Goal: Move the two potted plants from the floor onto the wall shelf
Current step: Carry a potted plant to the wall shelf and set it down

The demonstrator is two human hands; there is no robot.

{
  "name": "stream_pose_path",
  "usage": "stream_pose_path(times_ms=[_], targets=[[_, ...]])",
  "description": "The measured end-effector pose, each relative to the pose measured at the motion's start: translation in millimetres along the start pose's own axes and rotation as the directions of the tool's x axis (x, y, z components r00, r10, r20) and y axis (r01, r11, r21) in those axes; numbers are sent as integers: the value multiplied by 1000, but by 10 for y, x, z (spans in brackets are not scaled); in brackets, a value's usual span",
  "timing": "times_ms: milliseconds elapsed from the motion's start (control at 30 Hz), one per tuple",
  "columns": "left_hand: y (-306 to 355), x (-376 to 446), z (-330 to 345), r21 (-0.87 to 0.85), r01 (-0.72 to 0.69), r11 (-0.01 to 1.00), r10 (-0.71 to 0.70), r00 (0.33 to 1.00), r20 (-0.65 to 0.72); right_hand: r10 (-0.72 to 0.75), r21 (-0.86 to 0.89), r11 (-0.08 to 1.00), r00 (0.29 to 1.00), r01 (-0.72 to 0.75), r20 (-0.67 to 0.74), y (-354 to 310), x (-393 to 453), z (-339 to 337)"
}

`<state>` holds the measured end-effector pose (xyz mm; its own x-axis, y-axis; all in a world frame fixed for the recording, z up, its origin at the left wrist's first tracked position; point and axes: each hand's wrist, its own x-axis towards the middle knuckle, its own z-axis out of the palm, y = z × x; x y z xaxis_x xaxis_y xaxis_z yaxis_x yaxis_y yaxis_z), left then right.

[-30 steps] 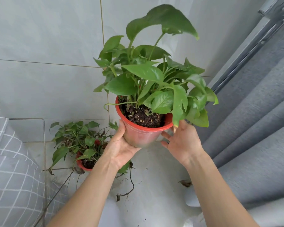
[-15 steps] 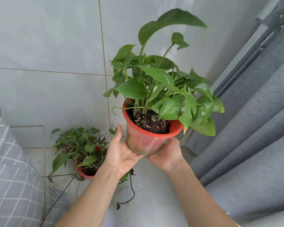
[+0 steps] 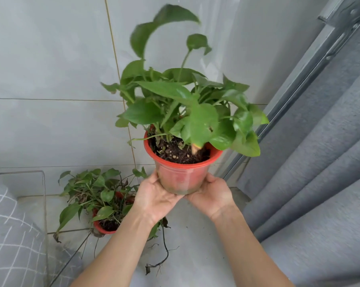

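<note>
You have a leafy green potted plant [image 3: 183, 129] in a red plastic pot, upright and lifted clear of the floor, cupped near its base. Your second potted plant [image 3: 101, 200], scragglier with trailing stems, stands on the floor [image 3: 195, 245] at lower left.

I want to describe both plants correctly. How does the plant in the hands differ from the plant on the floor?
The held plant is lifted, its pot gripped by the left hand and right hand; the floor plant stands untouched. The held plant's leaves are large, glossy and upright; the floor plant's are smaller, sparse and drooping, some of them brown. Both grow in red pots with dark soil.
</note>
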<state>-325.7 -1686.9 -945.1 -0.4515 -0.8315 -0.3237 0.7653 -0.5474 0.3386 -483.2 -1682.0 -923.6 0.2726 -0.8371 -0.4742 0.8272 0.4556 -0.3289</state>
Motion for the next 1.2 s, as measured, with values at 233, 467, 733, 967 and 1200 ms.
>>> stream_pose_path(times_ms=[233,467,733,967,1200], targets=[[38,3,178,-4,4,1000,-4,998,-70,-1,51,999,1000,1,-1,-116,-44,94],[524,-472,1447,-3,22,1000,-22,986,-164,11,44,999,998,-9,-57,-545,-669,1173],[1498,-1330,3788,52,5,999,1,994,-111,-55,81,995,999,54,0,-1352,-1848,3359],[2196,-2188,5566,102,47,994,-47,999,-1,-145,38,989,989,144,41,-1793,-3098,5130],[2445,-2830,6605,110,100,989,-116,982,150,-242,30,970,970,241,16,-1924,-4186,6052]])
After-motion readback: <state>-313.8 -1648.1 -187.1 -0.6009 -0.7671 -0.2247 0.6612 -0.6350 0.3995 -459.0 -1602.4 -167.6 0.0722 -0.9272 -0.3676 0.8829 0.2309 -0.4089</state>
